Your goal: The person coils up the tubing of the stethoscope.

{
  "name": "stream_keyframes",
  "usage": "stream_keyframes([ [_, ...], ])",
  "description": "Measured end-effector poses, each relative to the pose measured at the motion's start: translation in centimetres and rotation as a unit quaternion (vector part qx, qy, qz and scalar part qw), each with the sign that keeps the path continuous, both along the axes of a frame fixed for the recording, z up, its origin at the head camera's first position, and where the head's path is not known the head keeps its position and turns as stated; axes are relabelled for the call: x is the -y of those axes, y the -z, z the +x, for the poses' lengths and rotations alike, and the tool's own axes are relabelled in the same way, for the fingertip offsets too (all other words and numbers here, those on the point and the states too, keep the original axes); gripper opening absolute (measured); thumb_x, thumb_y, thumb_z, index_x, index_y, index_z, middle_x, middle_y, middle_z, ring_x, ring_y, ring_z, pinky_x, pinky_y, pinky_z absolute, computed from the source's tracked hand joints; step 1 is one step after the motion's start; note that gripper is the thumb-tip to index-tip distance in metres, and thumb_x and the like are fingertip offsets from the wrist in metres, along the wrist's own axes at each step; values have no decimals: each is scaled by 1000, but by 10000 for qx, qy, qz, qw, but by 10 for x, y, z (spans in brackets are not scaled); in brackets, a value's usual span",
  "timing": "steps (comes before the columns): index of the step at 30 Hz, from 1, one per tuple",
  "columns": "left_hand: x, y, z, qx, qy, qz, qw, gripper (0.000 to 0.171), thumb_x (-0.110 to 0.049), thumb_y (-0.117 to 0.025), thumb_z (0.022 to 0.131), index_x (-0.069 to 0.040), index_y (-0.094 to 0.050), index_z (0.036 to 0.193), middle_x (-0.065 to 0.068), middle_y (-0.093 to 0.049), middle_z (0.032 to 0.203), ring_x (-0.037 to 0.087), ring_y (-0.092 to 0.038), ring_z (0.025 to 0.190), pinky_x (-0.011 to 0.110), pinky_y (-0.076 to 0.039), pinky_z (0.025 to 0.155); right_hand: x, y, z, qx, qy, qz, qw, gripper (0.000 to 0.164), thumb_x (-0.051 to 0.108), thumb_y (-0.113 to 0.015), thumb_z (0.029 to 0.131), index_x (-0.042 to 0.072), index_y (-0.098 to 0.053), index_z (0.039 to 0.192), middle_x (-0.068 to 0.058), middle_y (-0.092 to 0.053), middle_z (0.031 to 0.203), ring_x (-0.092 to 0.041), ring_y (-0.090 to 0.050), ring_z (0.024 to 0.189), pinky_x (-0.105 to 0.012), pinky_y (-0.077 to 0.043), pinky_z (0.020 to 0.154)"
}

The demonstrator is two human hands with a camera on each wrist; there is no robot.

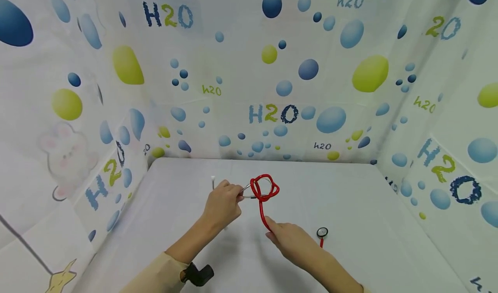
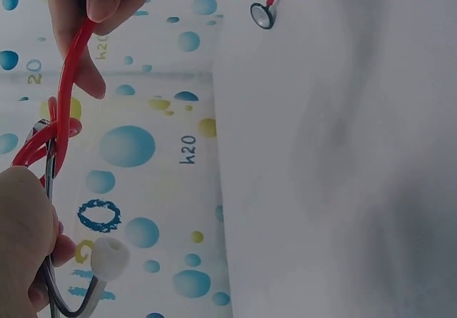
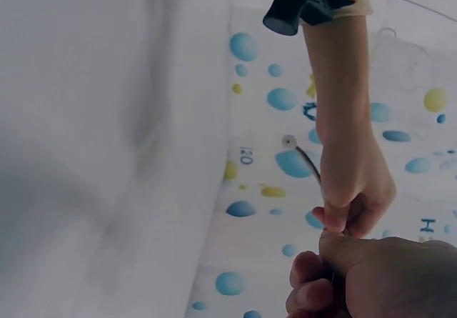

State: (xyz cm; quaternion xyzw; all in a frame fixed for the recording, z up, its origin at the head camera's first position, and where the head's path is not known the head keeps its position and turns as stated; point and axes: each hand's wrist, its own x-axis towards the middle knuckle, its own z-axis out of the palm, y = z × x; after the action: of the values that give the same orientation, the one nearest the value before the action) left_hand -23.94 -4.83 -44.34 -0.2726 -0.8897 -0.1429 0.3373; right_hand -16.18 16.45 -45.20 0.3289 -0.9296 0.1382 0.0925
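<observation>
Two hands show on my screen, one left hand (image 1: pixel 223 204) and one right hand (image 1: pixel 289 241), and both are busy with one stethoscope (image 1: pixel 261 204). I see it held up over one white table (image 1: pixel 186 185), near the middle of the head view.

The left hand has its fingers curled tight around the metal tubes (image 1: pixel 249 196). I count two of these coming out on the right side of that hand. The right hand is just beside it, lower down, and pinches the one red tube (image 2: pixel 64 96) between thumb and fingers. Above the pinch, the red tube bends into loops around the far ends of the metal tubes. The loops cross too much for me to count them.

I can plainly see one white ear tip (image 1: pixel 213 178), poking up behind the left hand. One round chest piece (image 1: pixel 322 232) with a dark rim is to the right, past the right arm, on a bit of red tube. I cannot tell if it touches the table.

One black thing (image 1: pixel 198 275) sits at the left wrist, by a tan sleeve (image 1: pixel 155 275). I see white walls (image 1: pixel 233 46) with blue and green spots.
</observation>
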Motion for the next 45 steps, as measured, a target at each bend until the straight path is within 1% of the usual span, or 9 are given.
stream_keyframes([
  [4,1,-3,-2,-26,-96,21,9999,7,-9,-68,71,-12,-66,76,-3,-65,68,10,-47,65,20,-45,56,4,-5,2,178,184,-70,9996,26,24,-55,89,11,-49,110,13,-42,61,-3,-40,55,-15,-38,55],
  [9,0,-3,-4,-4,-156,63,9999,7,-8,-68,70,-11,-66,76,-2,-65,68,11,-47,65,21,-45,54,9,-5,7,258,297,215,9990,44,20,-53,88,1,-40,126,9,-50,63,-4,-45,56,-18,-41,54],
  [16,0,-2,-5,-156,-235,-9,9996,6,-10,-67,71,-12,-65,76,-2,-66,68,11,-48,64,21,-45,53,13,-2,12,689,217,358,9967,58,14,-48,91,0,-21,140,11,-43,58,-2,-47,58,-18,-43,58],
  [18,1,-3,-5,-227,-206,4,9995,7,-9,-68,70,-12,-65,76,-2,-66,68,11,-48,64,22,-46,53,15,-2,12,848,219,450,9951,60,14,-48,91,1,-18,142,10,-47,62,-3,-51,62,-19,-45,61],
  [22,3,-2,-5,-314,-162,-47,9994,6,-10,-68,71,-12,-65,76,-2,-65,67,11,-48,64,20,-45,53,19,-3,13,1077,302,579,9920,65,15,-51,90,4,-16,143,5,-60,81,-6,-60,78,-23,-50,71],
  [25,4,-2,-4,-344,-163,-40,9993,6,-10,-68,71,-11,-65,76,-2,-65,67,11,-48,63,20,-45,53,22,-4,13,1153,290,545,9914,64,15,-53,89,6,-20,142,5,-61,85,-5,-59,76,-22,-50,70],
  [30,2,-8,-2,-401,-95,-15,9991,8,-9,-68,71,-10,-65,78,-2,-66,68,12,-48,64,20,-45,53,25,-5,13,1155,216,498,9918,57,14,-53,89,5,-28,139,11,-53,70,-1,-48,62,-19,-45,62],
  [38,6,-8,-3,-264,-231,-182,9992,7,-12,-66,72,-11,-66,80,-3,-67,70,11,-48,65,20,-45,53,22,-10,17,996,456,647,9919,46,16,-53,89,5,-38,131,7,-59,80,-4,-53,68,-21,-47,62],
  [45,12,-2,-3,-75,-383,-436,9983,8,-13,-66,73,-14,-66,82,-5,-68,73,9,-45,66,19,-43,53,15,-17,24,371,391,687,9962,32,19,-51,90,6,-46,119,3,-63,85,-9,-59,71,-24,-49,62],
])
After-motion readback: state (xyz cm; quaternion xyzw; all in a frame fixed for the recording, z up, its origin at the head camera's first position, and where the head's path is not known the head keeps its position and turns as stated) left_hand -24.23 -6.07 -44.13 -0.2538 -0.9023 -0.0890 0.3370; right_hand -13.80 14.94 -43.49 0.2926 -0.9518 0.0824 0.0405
